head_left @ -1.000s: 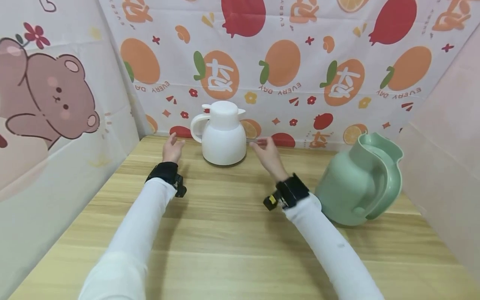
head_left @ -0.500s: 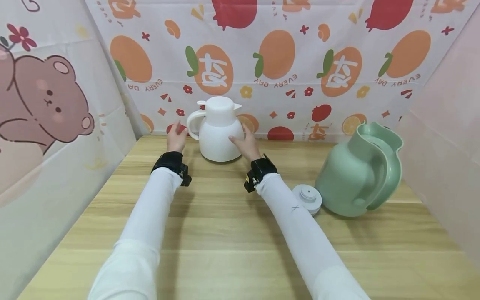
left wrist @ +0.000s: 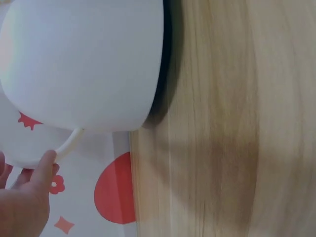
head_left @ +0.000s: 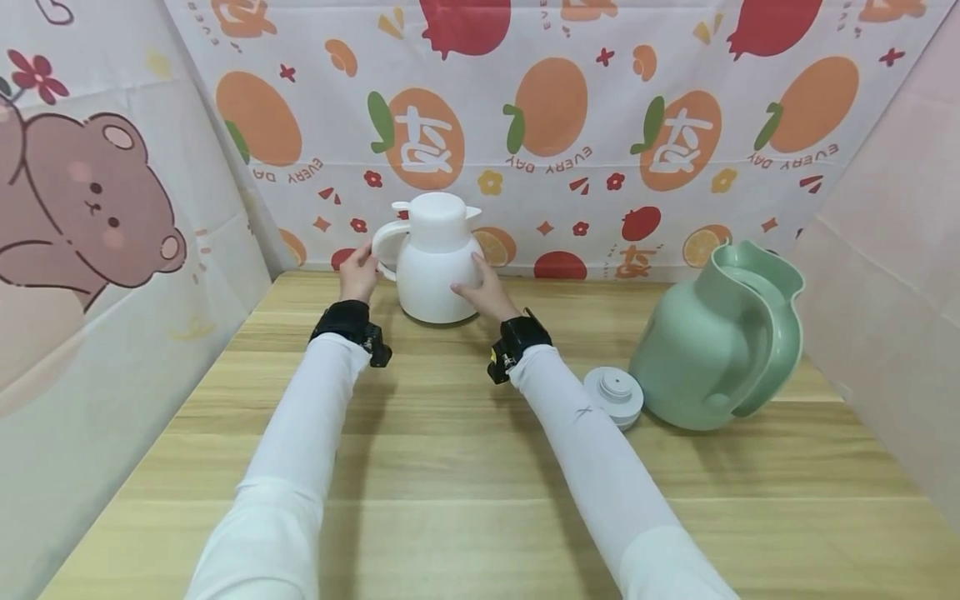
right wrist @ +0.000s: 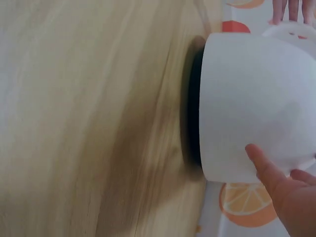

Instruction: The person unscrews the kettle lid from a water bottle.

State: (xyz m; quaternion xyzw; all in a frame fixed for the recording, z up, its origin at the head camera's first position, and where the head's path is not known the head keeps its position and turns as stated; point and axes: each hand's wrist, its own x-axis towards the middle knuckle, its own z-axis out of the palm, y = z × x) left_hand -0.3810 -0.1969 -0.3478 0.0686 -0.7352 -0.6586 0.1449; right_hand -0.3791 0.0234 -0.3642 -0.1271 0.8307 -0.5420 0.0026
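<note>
A white insulated jug [head_left: 433,283] with a lid, a pouring spout on the right and a handle [head_left: 384,250] on the left stands upright at the back of the table. My left hand [head_left: 357,275] pinches the handle; its thumb lies on the outer curve in the left wrist view, partly covering the fingers behind. Around the jug's right side is my right hand [head_left: 491,292], which holds the body with the thumb [right wrist: 261,163] across the front and the other fingers mostly hidden at the side and back.
A larger green jug [head_left: 693,358] without its lid stands at the right, its handle toward the right front. Beside it on the wooden table [head_left: 450,467] lies a round pale grey stopper [head_left: 615,393]. Printed cloths [head_left: 495,158] hang behind and at the sides.
My right hand has moved left from beside the white jug onto its body. My left hand has come right onto the handle. The grey stopper has come into view from behind the right arm.
</note>
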